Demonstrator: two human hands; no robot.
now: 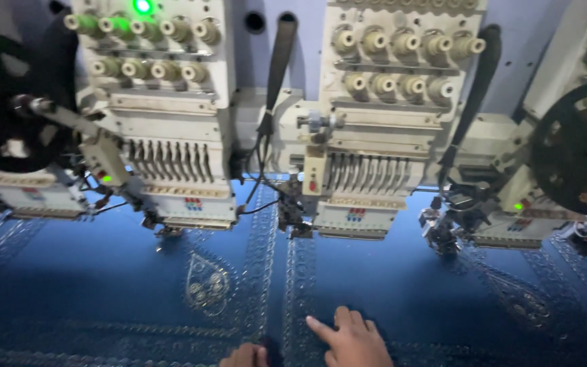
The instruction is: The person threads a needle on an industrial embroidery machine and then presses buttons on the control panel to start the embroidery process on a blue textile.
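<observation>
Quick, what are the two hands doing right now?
Left hand: mostly out of view at the bottom edge, cannot tell.
Right hand: open, fingers spread flat on the blue cloth, holding nothing.

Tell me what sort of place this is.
Likely an embroidery workshop or textile factory. A row of multi-needle embroidery heads with thread tension knobs stands over blue fabric stitched with pale motifs. The right hand rests on the cloth beside the left hand.

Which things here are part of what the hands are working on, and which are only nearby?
In hand:
- blue embroidered fabric
- right hand, flat on it
- left hand, at its edge

Nearby only:
- embroidery heads
- black reels
- green light
</observation>
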